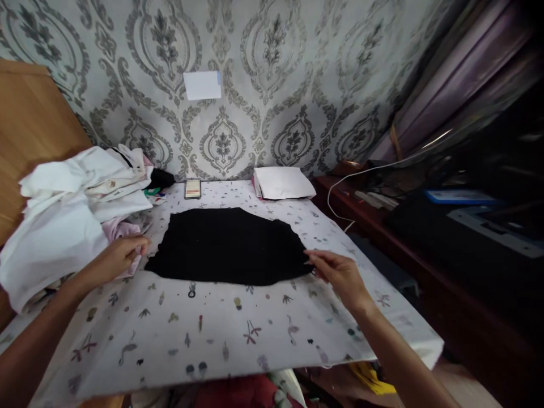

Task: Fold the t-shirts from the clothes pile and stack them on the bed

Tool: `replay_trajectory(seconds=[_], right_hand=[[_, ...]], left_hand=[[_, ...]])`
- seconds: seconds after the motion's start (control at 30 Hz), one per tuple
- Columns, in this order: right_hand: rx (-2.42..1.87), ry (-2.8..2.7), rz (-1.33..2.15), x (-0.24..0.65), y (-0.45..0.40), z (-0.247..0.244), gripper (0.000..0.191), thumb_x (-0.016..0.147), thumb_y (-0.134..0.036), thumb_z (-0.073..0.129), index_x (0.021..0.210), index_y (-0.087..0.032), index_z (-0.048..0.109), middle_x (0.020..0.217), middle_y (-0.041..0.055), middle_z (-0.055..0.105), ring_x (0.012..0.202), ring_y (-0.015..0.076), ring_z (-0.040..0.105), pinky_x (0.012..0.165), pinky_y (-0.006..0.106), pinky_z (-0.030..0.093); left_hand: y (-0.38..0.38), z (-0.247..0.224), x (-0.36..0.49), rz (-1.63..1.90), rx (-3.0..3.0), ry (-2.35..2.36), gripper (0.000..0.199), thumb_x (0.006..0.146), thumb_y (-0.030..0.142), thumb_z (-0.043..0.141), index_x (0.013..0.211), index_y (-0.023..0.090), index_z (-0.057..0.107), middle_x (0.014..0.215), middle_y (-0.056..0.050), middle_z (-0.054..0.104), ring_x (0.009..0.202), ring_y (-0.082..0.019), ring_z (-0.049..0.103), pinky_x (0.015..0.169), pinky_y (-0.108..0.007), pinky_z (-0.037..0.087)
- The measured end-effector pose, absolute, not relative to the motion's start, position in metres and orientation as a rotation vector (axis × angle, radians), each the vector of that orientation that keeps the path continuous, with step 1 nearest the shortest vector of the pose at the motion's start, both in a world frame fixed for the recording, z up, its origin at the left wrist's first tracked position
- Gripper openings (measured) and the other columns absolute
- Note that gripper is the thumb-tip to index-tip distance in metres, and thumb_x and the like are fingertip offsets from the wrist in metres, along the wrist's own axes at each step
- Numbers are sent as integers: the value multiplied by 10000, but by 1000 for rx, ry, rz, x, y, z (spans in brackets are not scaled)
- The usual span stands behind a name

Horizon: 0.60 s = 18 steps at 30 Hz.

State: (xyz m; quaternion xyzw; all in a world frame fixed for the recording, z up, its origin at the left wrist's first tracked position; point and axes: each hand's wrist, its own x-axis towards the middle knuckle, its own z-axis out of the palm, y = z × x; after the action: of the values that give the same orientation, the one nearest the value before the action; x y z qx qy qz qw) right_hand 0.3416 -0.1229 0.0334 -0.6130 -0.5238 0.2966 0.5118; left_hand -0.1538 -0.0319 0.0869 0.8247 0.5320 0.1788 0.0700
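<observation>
A black cloth garment lies spread out on the white patterned cover of the table. My right hand pinches the garment's right edge between thumb and fingers. Just off the garment's left edge is my left hand, its fingers curled together in front of a pink cloth; whether anything is between them is too small to make out.
A heap of white clothes rises at the left. Against the wall are a small framed card and a folded white cloth. A white cable crosses to a dark cluttered desk on the right.
</observation>
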Motion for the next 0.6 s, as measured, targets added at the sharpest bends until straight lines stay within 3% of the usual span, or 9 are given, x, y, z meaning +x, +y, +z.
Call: replay_trajectory(seconds=[0.1, 0.2, 0.37, 0.6], right_hand=[[-1721, -1479, 724, 353, -128, 9, 395, 804, -508, 623, 973, -183, 771, 565, 13, 646, 445, 156, 532, 473, 301, 415], [-1872, -1604, 485, 353, -118, 8, 390, 849, -485, 561, 1038, -209, 762, 644, 28, 685, 526, 186, 595, 570, 327, 449], [-1950, -1683, 311, 338, -97, 14, 367, 870, -452, 530, 1051, -226, 754, 786, 47, 712, 669, 207, 630, 643, 329, 450], [-1860, -1579, 334, 334, -100, -2, 349, 801, -378, 539, 1021, -222, 760, 767, 33, 680, 628, 182, 562, 658, 335, 463]], left_hand=[[-34, 75, -150, 487, 2400, 1485, 169, 778, 274, 398, 716, 248, 554, 863, -34, 729, 897, -248, 680, 783, -337, 533], [-32, 70, -127, 528, 2406, 1472, 240, 858, 352, 407, 891, 237, 615, 990, -54, 736, 881, -231, 673, 832, -346, 529], [-23, 49, -85, 428, 2544, 1331, 422, 952, 431, 385, 1247, 213, 593, 1270, -106, 647, 1150, -259, 617, 993, -394, 483], [-14, 32, -91, 243, 2692, 1318, 353, 931, 339, 443, 1189, 238, 662, 1180, -97, 657, 1075, -272, 628, 902, -380, 510]])
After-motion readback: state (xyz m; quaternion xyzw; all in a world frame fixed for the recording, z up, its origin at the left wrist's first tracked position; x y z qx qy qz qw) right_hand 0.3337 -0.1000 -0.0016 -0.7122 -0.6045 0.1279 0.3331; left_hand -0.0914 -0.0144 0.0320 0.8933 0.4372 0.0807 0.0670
